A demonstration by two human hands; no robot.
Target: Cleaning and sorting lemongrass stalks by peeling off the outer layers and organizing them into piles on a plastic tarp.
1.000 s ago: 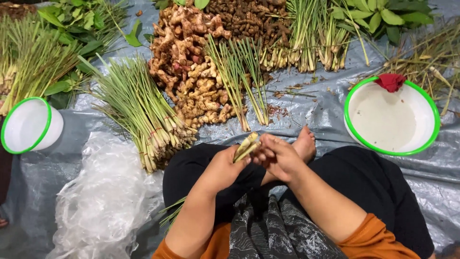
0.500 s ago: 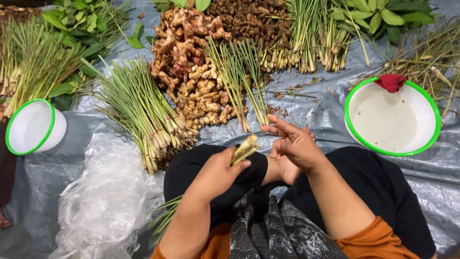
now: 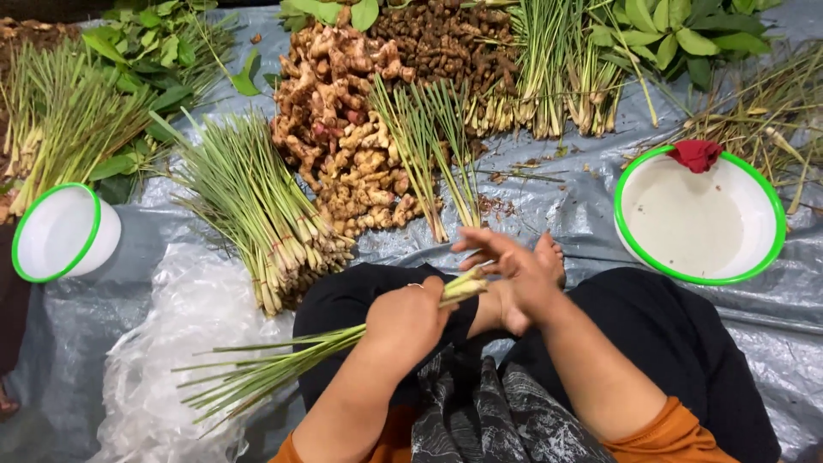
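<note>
My left hand (image 3: 405,319) is closed around a small bunch of lemongrass stalks (image 3: 274,369) over my lap. Its pale root ends poke out toward the right, and its green tops trail down to the left. My right hand (image 3: 514,273) is at the root ends with fingers spread, fingertips touching the stalk tips. A bare foot shows just behind that hand. I sit cross-legged in black trousers on a grey tarp (image 3: 549,201).
Bundles of lemongrass (image 3: 257,206), a heap of ginger roots (image 3: 343,129), darker roots (image 3: 446,43) and leafy greens (image 3: 146,51) lie ahead. A white, green-rimmed basin (image 3: 699,274) with a red cloth (image 3: 696,154) sits right, a smaller one (image 3: 51,236) left. Clear plastic sheeting (image 3: 171,343) lies at lower left.
The bunch has tipped from upright to lying flat, tops swinging out to the left. My right hand let go of the root ends, opened, and now touches them with spread fingers.
</note>
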